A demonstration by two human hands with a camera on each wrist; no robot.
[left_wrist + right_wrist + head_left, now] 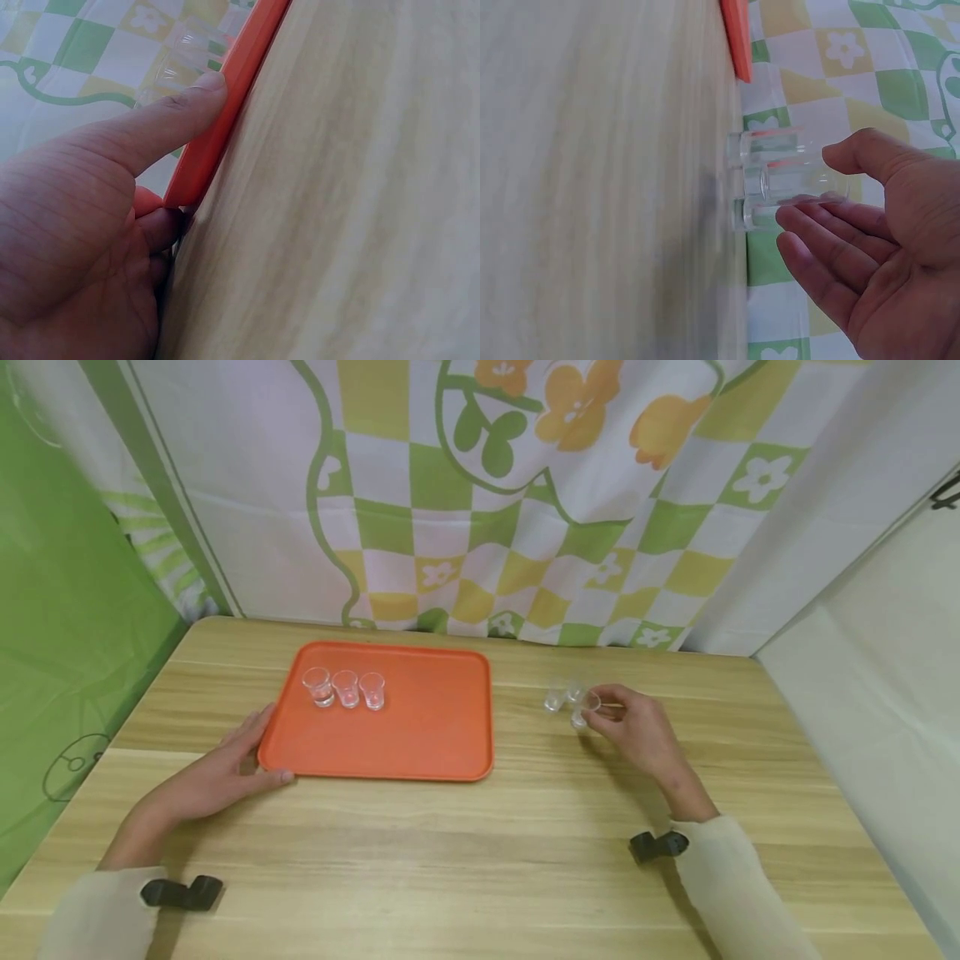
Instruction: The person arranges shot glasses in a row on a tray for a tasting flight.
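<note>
A red tray [435, 727] lies on the wooden table, with three clear shot glasses [347, 688] standing in a row near its back left. At the tray's front left corner, my left hand [217, 772] rests with fingers along the left side and the thumb against the front edge. Right of the tray, my right hand [637, 731] pinches a clear shot glass [791, 182] between thumb and fingers. Two more shot glasses [555, 697] stand close behind and left of it. Whether the pinched glass touches the table I cannot tell.
The wooden table [420, 860] reaches a patterned curtain [495, 527] at the back. A green sheet [67, 635] hangs on the left, and a pale wall [885, 635] stands on the right. Black straps with a small box [656, 846] sit at both wrists.
</note>
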